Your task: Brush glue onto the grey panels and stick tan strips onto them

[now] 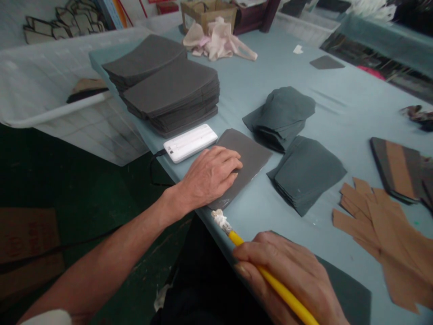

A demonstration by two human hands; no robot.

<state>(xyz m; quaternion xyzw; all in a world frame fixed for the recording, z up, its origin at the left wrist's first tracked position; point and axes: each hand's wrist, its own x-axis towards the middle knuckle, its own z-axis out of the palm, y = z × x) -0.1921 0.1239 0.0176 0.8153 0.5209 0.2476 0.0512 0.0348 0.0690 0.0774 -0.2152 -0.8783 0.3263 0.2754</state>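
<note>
My left hand (213, 176) lies over a dark grey panel (248, 155) near the table edge, its fingers resting on the sheet. A shiny, wet-looking strip runs along the panel's near right edge. In my right hand (291, 275) is a brush (241, 241) with a yellow handle; its bristles are coated in something white and point at the panel's near corner. Beside my left hand sits a white power bank (191, 142) with a black cable. Partly under my right hand lies another dark sheet (352, 289).
Stacked grey panels (172, 90) fill the table's far left corner. Two piles of dark green-grey pieces (287, 110) (307, 169) lie in the middle. Brown strips (382, 225) spread at the right. A white plastic bin (101, 122) stands left of the table (338, 104).
</note>
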